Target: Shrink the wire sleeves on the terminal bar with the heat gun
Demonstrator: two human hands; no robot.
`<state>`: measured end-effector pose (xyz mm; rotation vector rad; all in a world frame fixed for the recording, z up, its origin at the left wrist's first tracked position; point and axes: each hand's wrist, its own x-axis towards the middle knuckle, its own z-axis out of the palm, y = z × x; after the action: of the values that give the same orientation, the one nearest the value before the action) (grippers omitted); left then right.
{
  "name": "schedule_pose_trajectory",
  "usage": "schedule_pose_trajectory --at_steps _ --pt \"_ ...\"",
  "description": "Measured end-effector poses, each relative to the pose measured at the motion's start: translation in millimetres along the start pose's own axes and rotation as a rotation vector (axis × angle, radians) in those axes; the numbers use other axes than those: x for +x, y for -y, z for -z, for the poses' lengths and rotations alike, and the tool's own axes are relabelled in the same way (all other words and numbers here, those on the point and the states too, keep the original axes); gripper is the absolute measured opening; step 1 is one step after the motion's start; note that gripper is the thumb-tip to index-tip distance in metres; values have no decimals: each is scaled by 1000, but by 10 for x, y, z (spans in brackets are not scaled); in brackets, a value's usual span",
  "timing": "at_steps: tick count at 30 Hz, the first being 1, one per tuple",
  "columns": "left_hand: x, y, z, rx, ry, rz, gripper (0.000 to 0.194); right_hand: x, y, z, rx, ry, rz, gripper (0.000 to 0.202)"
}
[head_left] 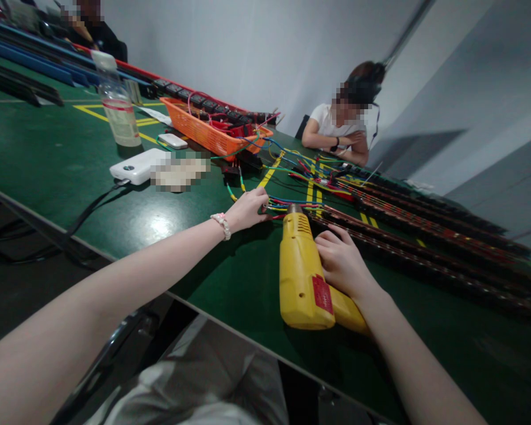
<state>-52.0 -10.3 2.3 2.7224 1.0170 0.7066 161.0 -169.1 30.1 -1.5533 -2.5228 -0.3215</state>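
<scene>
A yellow heat gun (294,265) is gripped by my right hand (340,260), its metal nozzle pointing away from me at a bundle of coloured wires (287,203). The fingers of my left hand (248,211), with a beaded bracelet at the wrist, are closed around the near end of those wires. From there the wires run right, toward long black strips (380,242) lying on the table. Two short green-and-yellow wires (242,180) stick out just beyond my left hand.
On the green table (194,254) stand an orange basket (216,133) of parts and a plastic bottle (120,112). A white power bank (139,166) with a black cable lies at left. Across the table sits a person (336,127); another person (101,35) is far left.
</scene>
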Motion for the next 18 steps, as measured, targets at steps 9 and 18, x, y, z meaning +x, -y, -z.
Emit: schedule_pose_trajectory --at_steps 9,18 --pt "-44 -10 60 -33 -29 -21 28 -90 -54 22 28 15 -55 9" --pt "-63 -71 116 -11 -31 4 26 -65 -22 -1 18 -4 -70 11"
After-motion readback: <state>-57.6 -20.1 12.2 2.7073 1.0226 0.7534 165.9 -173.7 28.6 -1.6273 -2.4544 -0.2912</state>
